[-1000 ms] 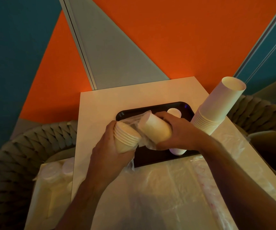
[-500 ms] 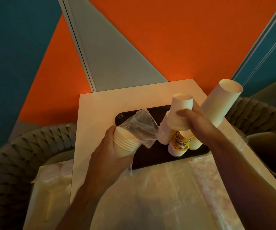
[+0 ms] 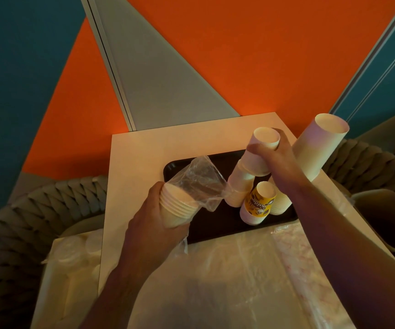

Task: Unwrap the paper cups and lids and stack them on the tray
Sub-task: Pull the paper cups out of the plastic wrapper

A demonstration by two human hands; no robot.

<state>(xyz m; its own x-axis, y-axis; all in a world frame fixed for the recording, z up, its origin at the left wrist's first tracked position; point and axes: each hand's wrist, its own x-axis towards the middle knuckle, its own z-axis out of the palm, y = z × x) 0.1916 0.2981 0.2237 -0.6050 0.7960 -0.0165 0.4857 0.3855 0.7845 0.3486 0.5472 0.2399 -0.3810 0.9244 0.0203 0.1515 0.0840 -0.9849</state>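
two hands, one black tray (image 3: 206,227) on table (image 3: 139,162). left hand (image 3: 153,219) grips short cup stack (image 3: 176,210), fingers curled round its side, clear wrap (image 3: 199,184) hanging off its mouth. right hand (image 3: 277,160) holds second stack (image 3: 260,153) upside down, fingers wrapped round it, above tray. three stacks stand on tray, one yellow-printed (image 3: 258,205). tall stack (image 3: 320,146) leans beside tray.

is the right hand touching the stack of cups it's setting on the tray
Touching. The head view shows the right hand with fingers and thumb curled round the top cups of the cup stack over the black tray.
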